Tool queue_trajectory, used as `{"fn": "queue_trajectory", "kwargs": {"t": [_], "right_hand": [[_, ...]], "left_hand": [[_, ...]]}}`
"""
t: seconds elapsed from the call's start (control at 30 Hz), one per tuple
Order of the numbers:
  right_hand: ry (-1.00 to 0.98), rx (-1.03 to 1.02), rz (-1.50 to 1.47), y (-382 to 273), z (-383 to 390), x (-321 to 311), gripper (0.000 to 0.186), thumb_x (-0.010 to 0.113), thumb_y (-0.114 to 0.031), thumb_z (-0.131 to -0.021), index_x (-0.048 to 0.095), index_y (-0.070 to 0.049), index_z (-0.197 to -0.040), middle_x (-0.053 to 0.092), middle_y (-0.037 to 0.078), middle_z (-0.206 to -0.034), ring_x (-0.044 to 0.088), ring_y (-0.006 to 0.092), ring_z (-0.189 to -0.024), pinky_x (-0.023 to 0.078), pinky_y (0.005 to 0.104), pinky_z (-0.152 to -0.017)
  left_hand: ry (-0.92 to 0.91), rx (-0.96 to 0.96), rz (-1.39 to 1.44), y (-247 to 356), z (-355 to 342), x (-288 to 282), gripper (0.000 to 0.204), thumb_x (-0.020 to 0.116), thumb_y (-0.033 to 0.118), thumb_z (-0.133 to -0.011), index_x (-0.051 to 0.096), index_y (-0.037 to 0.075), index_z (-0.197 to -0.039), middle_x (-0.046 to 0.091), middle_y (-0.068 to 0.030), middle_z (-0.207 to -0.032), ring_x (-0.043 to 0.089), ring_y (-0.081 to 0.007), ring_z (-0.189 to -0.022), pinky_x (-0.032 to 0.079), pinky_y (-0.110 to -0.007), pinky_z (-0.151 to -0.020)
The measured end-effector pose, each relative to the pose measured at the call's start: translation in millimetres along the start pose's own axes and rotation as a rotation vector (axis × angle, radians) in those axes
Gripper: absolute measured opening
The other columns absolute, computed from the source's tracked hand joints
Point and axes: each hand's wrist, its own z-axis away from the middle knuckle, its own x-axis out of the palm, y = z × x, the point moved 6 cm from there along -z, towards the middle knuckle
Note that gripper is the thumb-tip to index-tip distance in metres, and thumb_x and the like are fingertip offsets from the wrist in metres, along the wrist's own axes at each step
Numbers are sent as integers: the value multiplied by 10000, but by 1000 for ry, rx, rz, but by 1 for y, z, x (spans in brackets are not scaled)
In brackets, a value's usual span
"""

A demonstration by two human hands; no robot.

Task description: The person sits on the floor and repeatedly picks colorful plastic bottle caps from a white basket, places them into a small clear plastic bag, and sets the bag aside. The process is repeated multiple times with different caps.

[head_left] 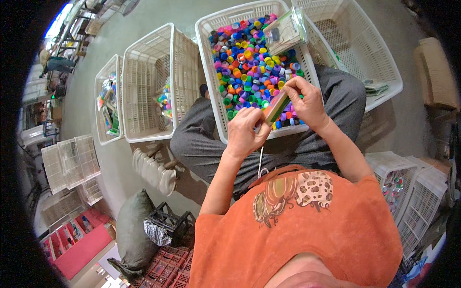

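Observation:
Between my hands, above the near edge of a white plastic crate (208, 72), is a thin flat packet (277, 109) with green and pinkish sides, tilted nearly edge-on. My left hand (247, 128) pinches its lower left end. At its upper right end, the fingers of my right hand (306, 102) are closed on it. What is inside the packet cannot be made out. Many small plastic caps (242, 62) in mixed bright colours fill the crate below. Clear flat packets with cards (286, 32) rest on the crate's far right side, over the caps.
To the right stands another white crate (384, 57) with a few packets (374, 87) near its front. Two white crates (126, 91) on the left hold colourful packets (113, 117). A grey-green sack (137, 225) and red crates (165, 264) lie behind me, left.

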Motion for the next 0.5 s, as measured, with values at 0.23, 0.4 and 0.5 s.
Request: {"fn": "queue_trajectory", "kwargs": {"t": [0.23, 0.4, 0.5], "right_hand": [[6, 71, -65, 20, 1, -3, 89, 649, -95, -946, 634, -12, -917, 658, 87, -777, 652, 194, -705, 512, 323, -649], [15, 96, -86, 22, -1, -8, 85, 641, -87, -956, 634, -3, -943, 641, 62, -777, 611, 118, -721, 499, 287, -658], [30, 86, -65, 31, 2, -8, 66, 626, -72, -965, 642, -9, -953, 621, 48, -790, 569, 78, -763, 483, 258, -697]], "left_hand": [[-19, -18, 48, -7, 23, 2, 76, 625, 30, -727, 559, 26, -763, 542, -126, -699, 561, -306, -662, 461, -384, -625], [-40, -60, 45, -12, 41, -3, 83, 616, 15, -711, 565, 21, -776, 542, -128, -714, 561, -300, -679, 465, -378, -637], [-7, -45, 103, -24, 58, -7, 96, 632, 49, -711, 548, 57, -756, 553, -106, -719, 561, -305, -696, 468, -401, -625]]}}
